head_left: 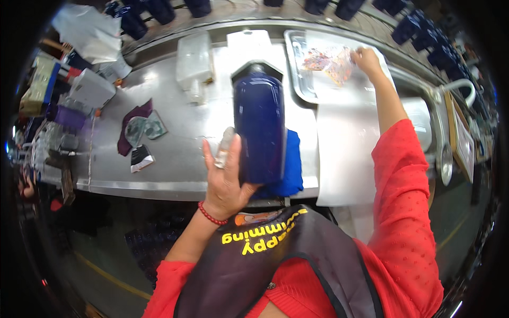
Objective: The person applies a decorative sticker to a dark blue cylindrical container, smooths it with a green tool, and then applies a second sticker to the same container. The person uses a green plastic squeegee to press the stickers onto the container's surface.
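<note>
A glossy dark blue bottle-shaped vessel [260, 122] stands out in the middle, over a metal worktop. My left hand [222, 183] grips its lower left side, the thumb at its bottom edge. A whitish wrap or small roll [225, 148] shows at its fingers; I cannot tell whether it is worn or held. At the far right my right hand [367, 61] pinches the edge of a thin sheet with a colourful pattern [336, 66]. That sheet lies over a metal tray [295, 74]. Behind the vessel's lower right is a bright blue cloth [293, 164].
White paper [344, 153] covers the worktop's right part. A clear plastic container [194, 61] stands behind left. Dark purple and clear scraps [140, 130] lie on the left. Boxes [91, 87] crowd the far left. Dark blue vessels [159, 9] line the back; a ladle-like metal tool [446, 164] is far right.
</note>
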### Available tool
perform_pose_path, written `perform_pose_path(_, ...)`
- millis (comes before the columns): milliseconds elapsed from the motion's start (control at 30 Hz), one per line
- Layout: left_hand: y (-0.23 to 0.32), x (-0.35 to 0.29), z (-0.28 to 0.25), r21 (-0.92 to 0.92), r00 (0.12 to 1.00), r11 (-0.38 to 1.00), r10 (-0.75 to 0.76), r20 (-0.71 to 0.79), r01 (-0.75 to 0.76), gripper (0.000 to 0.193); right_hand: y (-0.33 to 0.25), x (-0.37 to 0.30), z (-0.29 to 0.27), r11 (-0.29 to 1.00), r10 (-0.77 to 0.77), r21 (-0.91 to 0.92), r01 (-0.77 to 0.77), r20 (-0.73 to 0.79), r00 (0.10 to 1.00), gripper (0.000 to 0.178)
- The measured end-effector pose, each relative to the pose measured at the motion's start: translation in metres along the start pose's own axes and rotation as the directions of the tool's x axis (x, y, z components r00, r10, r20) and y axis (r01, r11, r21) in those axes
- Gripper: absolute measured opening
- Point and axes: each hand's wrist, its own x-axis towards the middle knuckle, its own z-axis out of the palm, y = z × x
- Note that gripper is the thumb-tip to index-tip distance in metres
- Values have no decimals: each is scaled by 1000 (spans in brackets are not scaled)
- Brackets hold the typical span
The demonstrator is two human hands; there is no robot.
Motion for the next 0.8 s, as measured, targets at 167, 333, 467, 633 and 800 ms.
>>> perform_pose_path(167,-7,-4,4,-113,1000,994,-10,26,13,88,9,19,55,974,-10,-225,-32,-183,983,30)
perform_pose_path(333,-10,-2,4,-36,1000,999,28,2,-28,91,2,17,45,958,-174,-256,131,-152,973,27)
perform_pose_path(467,-10,-2,3,-28,1000,999,31,-3,-31,89,-6,10,42,975,-49,-223,-1,-215,975,23)
perform_pose_path(633,-8,-3,5,-20,1000,999,26,-9,-27,89,-24,-2,11,900,-414,-315,300,-409,814,15)
perform_pose_path(800,-4,0,-1,-31,1000,999,-7,26,7,96,-68,-34,-60,731,-680,-450,513,-428,595,12)
